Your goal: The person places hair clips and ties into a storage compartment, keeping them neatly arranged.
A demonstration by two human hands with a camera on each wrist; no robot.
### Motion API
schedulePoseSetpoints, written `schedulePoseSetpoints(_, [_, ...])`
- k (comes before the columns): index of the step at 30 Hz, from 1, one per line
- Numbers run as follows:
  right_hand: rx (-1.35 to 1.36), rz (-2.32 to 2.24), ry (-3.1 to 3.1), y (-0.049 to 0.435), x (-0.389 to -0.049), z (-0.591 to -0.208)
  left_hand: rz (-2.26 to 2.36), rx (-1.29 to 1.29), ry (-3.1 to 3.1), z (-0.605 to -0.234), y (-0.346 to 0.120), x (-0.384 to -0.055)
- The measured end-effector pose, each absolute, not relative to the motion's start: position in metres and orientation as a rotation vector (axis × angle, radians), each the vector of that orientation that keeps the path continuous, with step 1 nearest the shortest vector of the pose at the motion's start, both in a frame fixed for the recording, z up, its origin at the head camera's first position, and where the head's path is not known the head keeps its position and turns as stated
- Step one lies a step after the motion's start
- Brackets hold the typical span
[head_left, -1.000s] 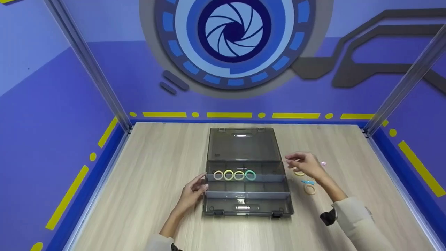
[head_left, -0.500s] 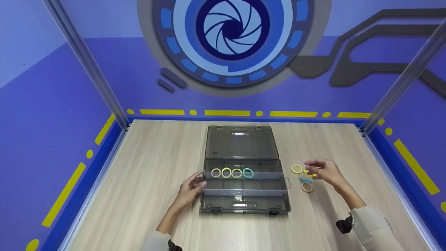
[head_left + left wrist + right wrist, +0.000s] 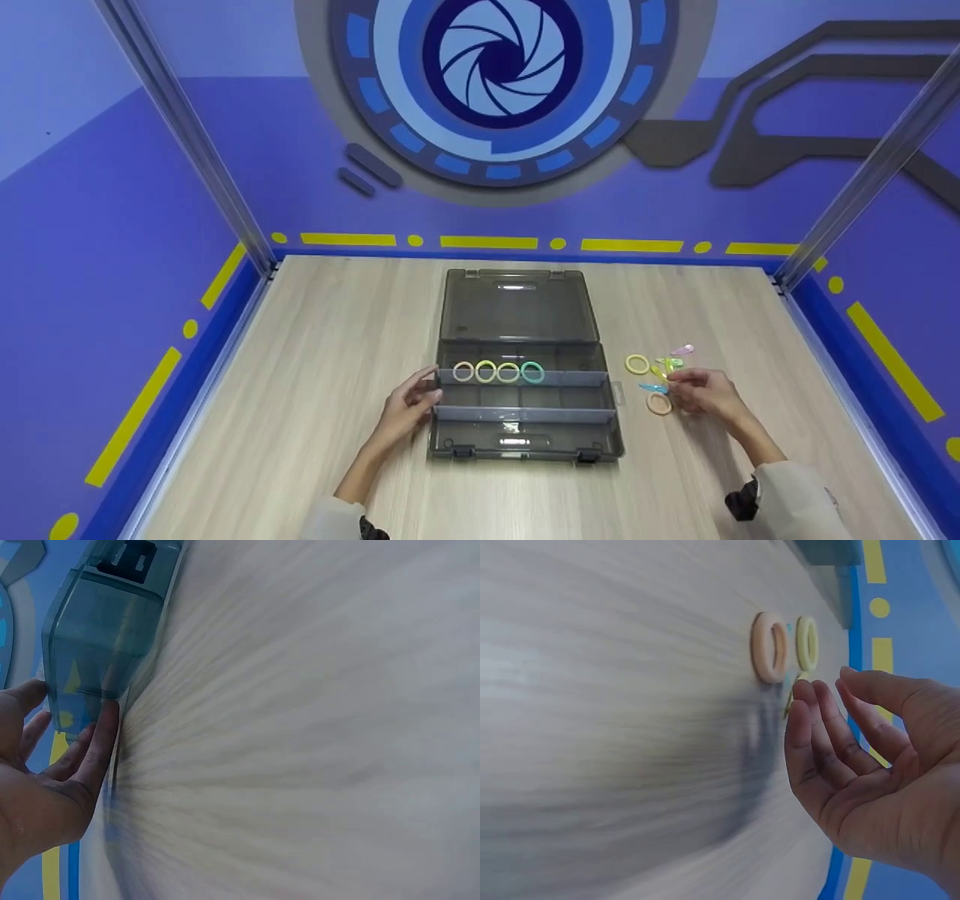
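A smoky see-through divider box (image 3: 521,454) lies with its lid folded back. Along its rear divider, several ring-shaped hair ties (image 3: 486,371) stand in a row: pink, yellow, yellow and teal. My left hand (image 3: 409,409) touches the box's left side; in the left wrist view its extended fingers (image 3: 105,731) lie against the wall. My right hand (image 3: 709,391) hovers over small hair clips right of the box, fingers loosely bent with nothing visible between them. Its fingertips are right by a yellow clip (image 3: 659,373) and a blue clip (image 3: 654,388). A peach hair tie (image 3: 769,649) lies just beyond.
A loose yellow hair tie (image 3: 637,364) lies between the box and the clips. Behind the yellow clip are a green clip (image 3: 674,363) and a pink-purple clip (image 3: 683,349). Patterned blue walls with metal corner posts (image 3: 217,172) border the wooden table (image 3: 337,315).
My right hand moved right from beside the box, then down toward the clips, uncovering the yellow hair tie and more clips. My left hand stays at the box's side.
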State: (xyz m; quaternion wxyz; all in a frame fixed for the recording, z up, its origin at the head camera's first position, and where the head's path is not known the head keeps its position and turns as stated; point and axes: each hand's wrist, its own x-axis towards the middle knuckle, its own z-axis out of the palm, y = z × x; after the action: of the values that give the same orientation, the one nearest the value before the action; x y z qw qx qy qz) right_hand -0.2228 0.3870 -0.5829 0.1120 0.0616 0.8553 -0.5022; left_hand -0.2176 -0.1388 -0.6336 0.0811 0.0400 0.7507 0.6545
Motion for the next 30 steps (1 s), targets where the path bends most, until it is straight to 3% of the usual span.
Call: schedulePoseSetpoints(30, [0.183,-1.194,2.806,0.376,-0.212,-0.604,1.916,0.159,2.294,-0.634,-0.142,-0.219])
